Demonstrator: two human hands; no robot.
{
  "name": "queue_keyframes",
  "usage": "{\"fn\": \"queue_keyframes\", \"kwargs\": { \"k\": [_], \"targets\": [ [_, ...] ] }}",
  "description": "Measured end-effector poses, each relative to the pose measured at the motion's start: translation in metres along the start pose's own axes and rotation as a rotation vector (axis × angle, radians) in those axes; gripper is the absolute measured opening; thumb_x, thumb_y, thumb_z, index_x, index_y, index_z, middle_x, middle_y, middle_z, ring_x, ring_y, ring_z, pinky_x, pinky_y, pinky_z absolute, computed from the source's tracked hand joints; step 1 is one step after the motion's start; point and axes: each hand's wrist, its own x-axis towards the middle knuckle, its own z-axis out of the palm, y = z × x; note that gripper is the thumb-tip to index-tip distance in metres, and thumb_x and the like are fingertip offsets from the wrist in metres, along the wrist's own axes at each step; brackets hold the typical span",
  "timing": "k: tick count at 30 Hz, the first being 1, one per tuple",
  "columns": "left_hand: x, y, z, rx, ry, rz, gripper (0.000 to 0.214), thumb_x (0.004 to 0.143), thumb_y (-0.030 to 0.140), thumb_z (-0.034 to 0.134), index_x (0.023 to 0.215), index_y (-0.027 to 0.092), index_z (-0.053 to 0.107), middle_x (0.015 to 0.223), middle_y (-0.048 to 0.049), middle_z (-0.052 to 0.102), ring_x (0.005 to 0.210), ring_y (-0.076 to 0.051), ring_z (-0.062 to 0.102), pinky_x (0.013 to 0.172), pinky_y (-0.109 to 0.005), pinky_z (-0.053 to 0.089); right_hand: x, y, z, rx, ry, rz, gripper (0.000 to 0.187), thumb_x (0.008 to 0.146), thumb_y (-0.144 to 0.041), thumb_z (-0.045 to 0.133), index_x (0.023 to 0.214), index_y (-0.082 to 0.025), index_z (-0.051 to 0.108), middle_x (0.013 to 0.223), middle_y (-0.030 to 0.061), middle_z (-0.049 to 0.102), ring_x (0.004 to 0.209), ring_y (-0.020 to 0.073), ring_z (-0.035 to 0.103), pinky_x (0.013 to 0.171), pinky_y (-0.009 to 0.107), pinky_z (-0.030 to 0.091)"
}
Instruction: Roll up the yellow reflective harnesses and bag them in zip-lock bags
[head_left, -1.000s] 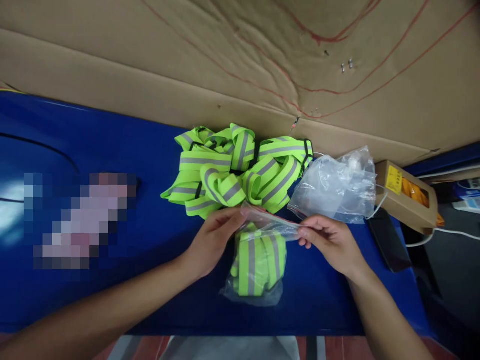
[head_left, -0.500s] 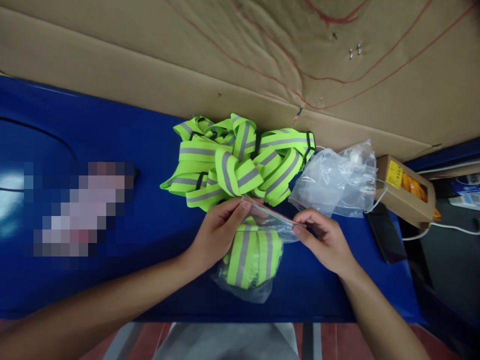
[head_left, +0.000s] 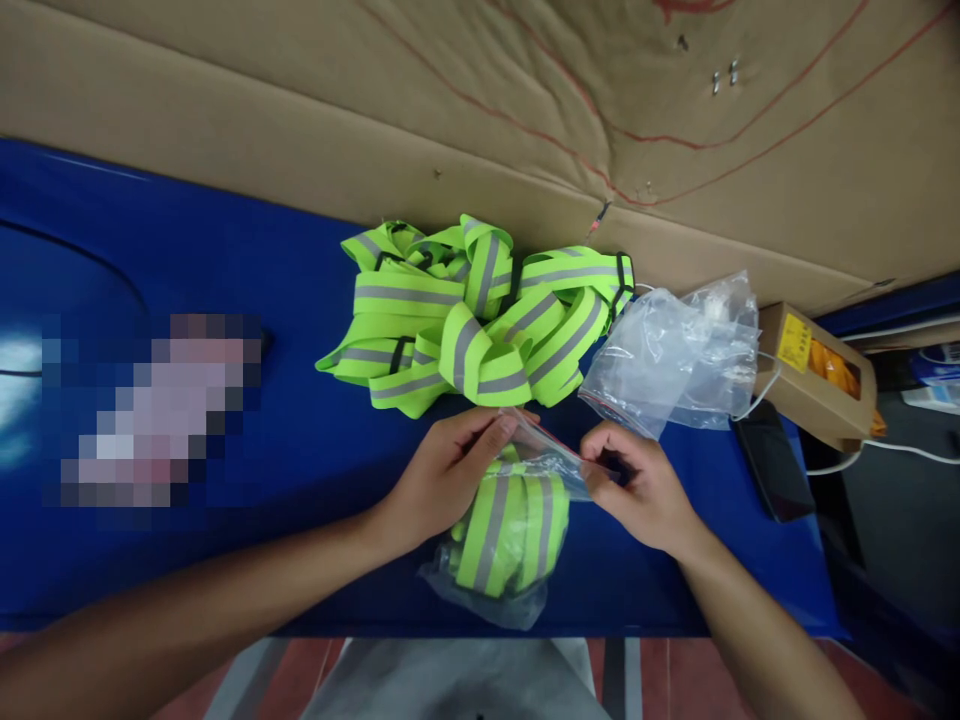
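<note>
A clear zip bag (head_left: 551, 455) with a red line along its mouth hangs between my hands. Inside it lies a folded neon-yellow reflective strap (head_left: 495, 535) with grey stripes. My left hand (head_left: 446, 470) pinches the bag's top edge at its left corner, thumb on top. At the other end of the same edge, my right hand (head_left: 637, 480) is closed on the bag between thumb and fingers. Just beyond my hands is a loose heap of similar reflective straps (head_left: 420, 320) with black sliders.
Several empty clear bags (head_left: 667, 350) lie right of the strap heap. Farther right are a cardboard box (head_left: 821, 385) with a window and orange contents, a dark phone (head_left: 776, 465) and white cables. A cardboard wall (head_left: 300, 130) backs the blue table (head_left: 300, 590). A pixelated patch covers something at left.
My right hand has slid slightly left along the bag's edge, closer to my left hand. Both hands and the bag sit a little lower in view.
</note>
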Motion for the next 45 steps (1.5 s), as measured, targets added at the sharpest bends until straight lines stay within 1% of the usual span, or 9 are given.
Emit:
{"fn": "queue_keyframes", "kwargs": {
  "k": [7, 14, 18, 24, 28, 32, 35, 40, 45],
  "targets": [
    [-0.002, -0.003, 0.000, 0.068, -0.060, 0.016, 0.032, 0.103, 0.037, 0.055, 0.109, 0.017, 0.079, 0.104, -0.0053, 0.082, 0.098, -0.021, 0.075, 0.091, -0.029, 0.056, -0.003, -0.002, 0.005, 0.035, -0.061, 0.011, 0.011, 0.097, -0.023, 0.060, 0.086, -0.021, 0.058, 0.075, -0.0029, 0.058, 0.066, 0.0113, 0.052, 0.062, 0.024, 0.042],
    [-0.002, -0.002, 0.001, 0.119, -0.130, 0.053, 0.030, 0.105, 0.033, 0.052, 0.110, 0.020, 0.079, 0.108, -0.0042, 0.081, 0.103, -0.021, 0.074, 0.095, -0.030, 0.054, -0.002, -0.001, 0.005, 0.062, -0.124, 0.045, 0.012, 0.101, -0.027, 0.057, 0.091, -0.022, 0.058, 0.077, -0.0025, 0.056, 0.068, 0.0117, 0.051, 0.062, 0.024, 0.041],
    [-0.003, -0.001, 0.001, 0.157, -0.217, 0.031, 0.030, 0.104, 0.034, 0.053, 0.112, 0.019, 0.077, 0.101, -0.0054, 0.080, 0.094, -0.021, 0.074, 0.084, -0.029, 0.054, -0.003, 0.000, 0.003, 0.055, -0.165, 0.039, 0.017, 0.103, -0.032, 0.057, 0.089, -0.022, 0.055, 0.074, -0.0031, 0.052, 0.066, 0.0118, 0.048, 0.059, 0.025, 0.039],
    [-0.003, 0.001, 0.001, 0.046, -0.219, -0.018, 0.022, 0.099, 0.036, 0.060, 0.099, 0.018, 0.072, 0.086, -0.0028, 0.073, 0.078, -0.016, 0.066, 0.069, -0.025, 0.050, -0.006, 0.002, 0.005, 0.097, -0.240, 0.057, 0.012, 0.104, -0.033, 0.057, 0.098, -0.023, 0.056, 0.066, -0.0073, 0.047, 0.056, 0.0087, 0.043, 0.052, 0.023, 0.032],
    [-0.003, 0.001, 0.002, -0.036, -0.193, -0.019, 0.015, 0.096, 0.031, 0.063, 0.095, 0.017, 0.068, 0.084, -0.0014, 0.070, 0.077, -0.015, 0.066, 0.070, -0.024, 0.051, -0.007, 0.001, 0.009, 0.071, -0.227, 0.031, 0.010, 0.105, -0.032, 0.057, 0.101, -0.023, 0.059, 0.071, -0.0066, 0.051, 0.056, 0.0073, 0.043, 0.052, 0.023, 0.031],
    [-0.002, 0.002, 0.001, -0.082, -0.256, -0.049, 0.018, 0.098, 0.031, 0.060, 0.090, 0.017, 0.067, 0.084, -0.0030, 0.072, 0.081, -0.017, 0.070, 0.075, -0.026, 0.054, -0.007, 0.001, 0.010, 0.080, -0.221, 0.025, 0.012, 0.106, -0.032, 0.056, 0.101, -0.022, 0.061, 0.076, -0.0050, 0.053, 0.058, 0.0077, 0.044, 0.053, 0.023, 0.033],
    [-0.001, 0.002, 0.000, -0.098, -0.290, -0.043, 0.019, 0.099, 0.032, 0.058, 0.090, 0.017, 0.065, 0.084, -0.0025, 0.070, 0.079, -0.015, 0.067, 0.072, -0.025, 0.052, -0.005, 0.000, 0.009, 0.056, -0.217, 0.010, 0.011, 0.105, -0.032, 0.057, 0.101, -0.022, 0.061, 0.075, -0.0050, 0.055, 0.059, 0.0079, 0.047, 0.054, 0.023, 0.035],
    [-0.003, 0.001, -0.001, 0.042, -0.326, -0.061, 0.020, 0.096, 0.036, 0.064, 0.100, 0.016, 0.068, 0.076, 0.0010, 0.064, 0.064, -0.011, 0.055, 0.058, -0.022, 0.041, -0.001, -0.003, 0.003, 0.007, -0.241, -0.001, 0.011, 0.104, -0.031, 0.059, 0.103, -0.022, 0.064, 0.087, -0.0003, 0.066, 0.077, 0.0113, 0.060, 0.069, 0.023, 0.045],
    [-0.003, 0.004, -0.001, 0.191, -0.385, -0.017, 0.017, 0.098, 0.029, 0.062, 0.090, 0.016, 0.070, 0.069, 0.0028, 0.062, 0.062, -0.009, 0.053, 0.057, -0.021, 0.037, -0.005, -0.009, 0.007, -0.047, -0.333, 0.064, 0.015, 0.105, -0.035, 0.057, 0.106, -0.021, 0.064, 0.082, -0.0012, 0.065, 0.071, 0.0110, 0.059, 0.064, 0.023, 0.043]
  ]
}}
